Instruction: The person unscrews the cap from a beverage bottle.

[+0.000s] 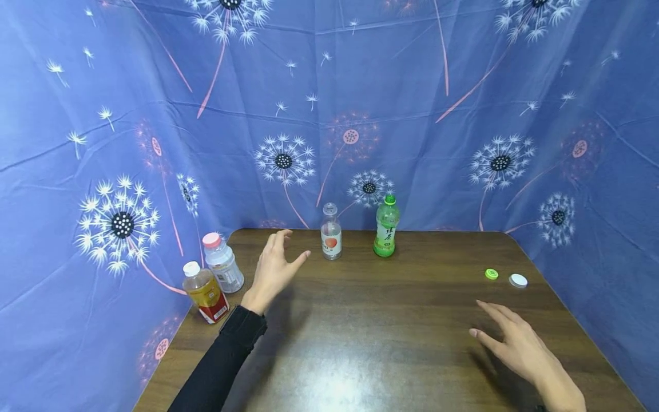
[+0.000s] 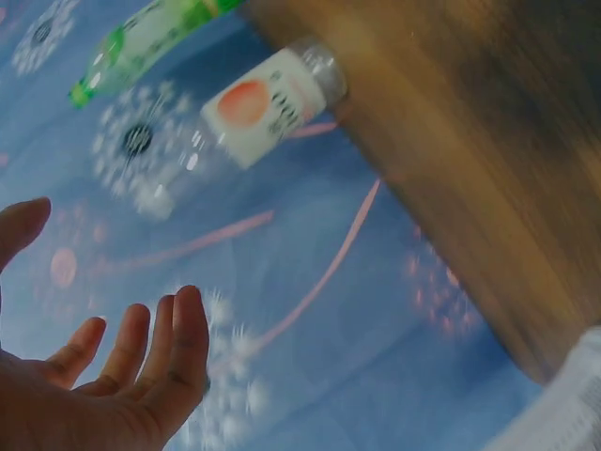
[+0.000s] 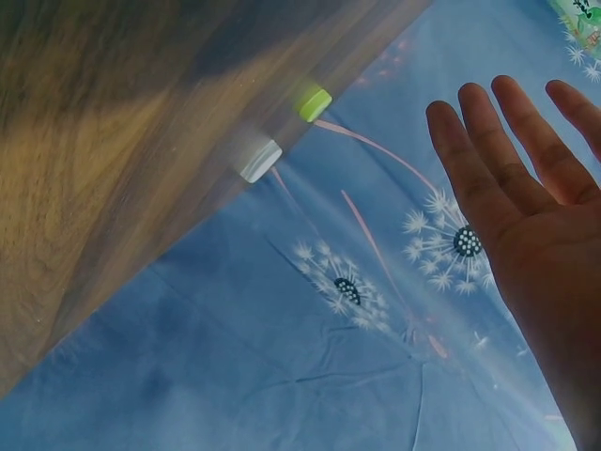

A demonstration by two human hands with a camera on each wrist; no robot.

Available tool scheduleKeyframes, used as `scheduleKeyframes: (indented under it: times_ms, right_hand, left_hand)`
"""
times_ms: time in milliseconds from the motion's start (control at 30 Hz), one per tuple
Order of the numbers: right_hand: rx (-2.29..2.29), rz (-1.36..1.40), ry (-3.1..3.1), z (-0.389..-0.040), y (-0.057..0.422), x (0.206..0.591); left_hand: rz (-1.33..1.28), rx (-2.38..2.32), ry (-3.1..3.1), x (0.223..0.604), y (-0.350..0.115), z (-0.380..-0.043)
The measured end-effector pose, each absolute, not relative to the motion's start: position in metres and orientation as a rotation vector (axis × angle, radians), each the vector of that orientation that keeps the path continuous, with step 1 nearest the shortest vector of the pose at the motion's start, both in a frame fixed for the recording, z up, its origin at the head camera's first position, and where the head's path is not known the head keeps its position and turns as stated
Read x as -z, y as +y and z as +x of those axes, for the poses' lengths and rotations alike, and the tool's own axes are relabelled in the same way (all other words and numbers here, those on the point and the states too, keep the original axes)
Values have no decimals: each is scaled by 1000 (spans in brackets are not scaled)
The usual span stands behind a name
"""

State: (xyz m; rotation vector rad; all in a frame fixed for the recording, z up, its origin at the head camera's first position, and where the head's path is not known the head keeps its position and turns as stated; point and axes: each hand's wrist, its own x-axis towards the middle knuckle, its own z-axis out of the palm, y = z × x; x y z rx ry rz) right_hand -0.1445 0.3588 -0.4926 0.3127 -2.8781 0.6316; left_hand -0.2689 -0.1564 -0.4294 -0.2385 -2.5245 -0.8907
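Observation:
My left hand (image 1: 274, 268) hovers over the left part of the table, fingers loosely spread and holding nothing. Just to its right stands a clear bottle (image 1: 331, 233) with a peach on its label and no cap; the left wrist view also shows this peach-label bottle (image 2: 265, 105). Farther right is an uncapped green bottle (image 1: 386, 226), upright at the back. Over the right side my right hand (image 1: 520, 343) is empty, its fingers extended. Beyond its fingertips lie a green cap (image 1: 491, 274) and a white cap (image 1: 518, 280); both caps appear in the right wrist view.
At the table's left edge stand a pink-capped clear bottle (image 1: 223, 264) and a white-capped bottle (image 1: 206, 293) with a yellow and red label. A blue dandelion-print cloth (image 1: 412, 143) hangs behind and beside the brown wooden table (image 1: 381, 320).

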Motion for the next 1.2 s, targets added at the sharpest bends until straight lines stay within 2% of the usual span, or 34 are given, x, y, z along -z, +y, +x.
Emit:
scheduleKeyframes:
  times_ms: [333,667,1033,1200]
  right_hand:
    - [-636,326,-2860,-150,351,489]
    - [-606,333,-2821,-149,358,486]
    - [-667,310,-2836,-139,356,494]
    - [-657,288,-2827,-137,359,496]
  left_hand:
    - [-298,959,-2694,439,-119,-320]
    - [-192,1380,-2638,431,-94,-371]
    - [-133,1490,-2653,462,-82,-387]
    - [-131,1530,-2630,461,-66,-394]
